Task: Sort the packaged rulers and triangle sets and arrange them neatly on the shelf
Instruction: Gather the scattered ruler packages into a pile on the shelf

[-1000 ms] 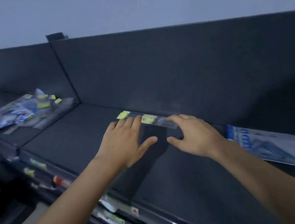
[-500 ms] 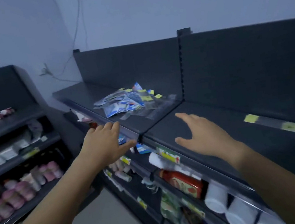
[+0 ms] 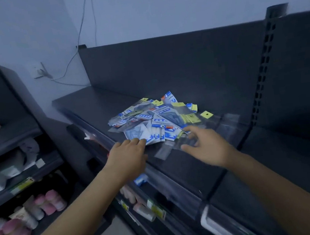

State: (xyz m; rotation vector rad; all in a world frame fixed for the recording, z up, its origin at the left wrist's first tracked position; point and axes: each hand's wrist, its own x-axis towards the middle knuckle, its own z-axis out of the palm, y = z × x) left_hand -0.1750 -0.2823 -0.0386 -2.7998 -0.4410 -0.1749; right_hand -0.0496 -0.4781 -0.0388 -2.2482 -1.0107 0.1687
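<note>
A loose pile of packaged rulers and triangle sets, clear sleeves with blue-white cards and yellow tags, lies on the dark top shelf. My left hand hovers at the pile's near left edge, fingers relaxed, fingertips at a blue-white packet. My right hand reaches over the pile's near right side with spread fingers, above clear ruler sleeves. Neither hand holds anything.
The dark back panel rises behind the pile, with a perforated upright to the right. Lower shelves below hold bottles and tubes. A side shelf unit at left carries pink bottles and white boxes. Cables hang on the wall.
My view swung left from the placed ruler to the pile. Both hands moved forward from the shelf's front edge and now reach the pile's near side, still holding nothing.
</note>
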